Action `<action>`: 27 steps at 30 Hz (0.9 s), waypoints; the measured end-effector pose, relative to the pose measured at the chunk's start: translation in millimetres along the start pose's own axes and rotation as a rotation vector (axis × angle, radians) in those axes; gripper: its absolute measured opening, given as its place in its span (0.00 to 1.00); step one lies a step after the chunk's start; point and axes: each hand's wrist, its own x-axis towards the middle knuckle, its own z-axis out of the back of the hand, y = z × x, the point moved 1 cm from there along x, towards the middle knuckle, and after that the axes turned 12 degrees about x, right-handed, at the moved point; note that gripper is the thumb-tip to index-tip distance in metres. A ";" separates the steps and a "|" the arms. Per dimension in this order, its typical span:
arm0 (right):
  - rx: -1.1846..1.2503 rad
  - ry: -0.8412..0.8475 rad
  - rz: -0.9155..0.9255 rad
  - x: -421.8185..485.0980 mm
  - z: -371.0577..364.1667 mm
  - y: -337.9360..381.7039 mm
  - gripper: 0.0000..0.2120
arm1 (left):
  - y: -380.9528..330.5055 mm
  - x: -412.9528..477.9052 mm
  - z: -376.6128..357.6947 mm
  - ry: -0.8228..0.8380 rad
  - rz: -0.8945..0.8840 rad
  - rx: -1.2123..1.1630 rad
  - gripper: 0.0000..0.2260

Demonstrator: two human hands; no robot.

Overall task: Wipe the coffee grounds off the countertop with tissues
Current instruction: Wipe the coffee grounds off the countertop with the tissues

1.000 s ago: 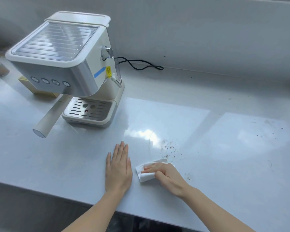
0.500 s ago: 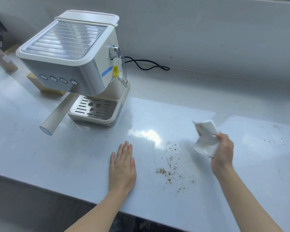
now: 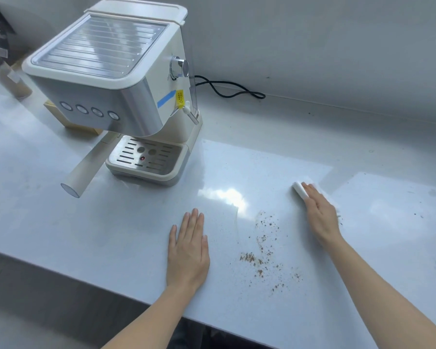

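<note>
While my left hand (image 3: 188, 250) lies flat by the worktop's (image 3: 86, 235) front edge, my flat right hand (image 3: 320, 215) presses a tissue (image 3: 298, 189). Grounds (image 3: 261, 250) lie between.

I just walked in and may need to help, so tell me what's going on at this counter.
A person is cleaning spilled coffee grounds off the countertop. The right hand presses a white tissue flat on the surface, just beyond and to the right of the grounds. The left hand rests flat on the counter to their left. The grounds lie scattered between the two hands, not yet wiped up. A coffee machine stands at the back left.
</note>
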 end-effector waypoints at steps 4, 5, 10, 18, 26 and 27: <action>0.023 0.101 0.046 11.1 -25.7 16.1 0.18 | 0.9 -0.4 -0.7 0.005 0.008 0.009 0.23; 0.033 0.128 0.054 11.3 -32.9 19.5 0.18 | 0.2 -0.3 -0.6 0.007 0.007 0.014 0.23; 0.071 0.373 0.049 -5.5 -85.0 38.2 0.17 | 0.1 0.0 0.5 0.012 0.007 0.027 0.24; 0.046 0.616 0.082 -60.7 -95.9 45.0 0.21 | 0.6 1.5 2.1 -0.003 0.010 -0.010 0.25; 0.064 0.694 0.092 -114.4 -88.3 38.6 0.22 | 1.6 1.6 0.9 -0.025 0.001 -0.011 0.25; 0.073 0.696 0.079 -120.0 -86.3 37.7 0.22 | 1.9 1.6 0.2 -0.026 0.000 -0.010 0.24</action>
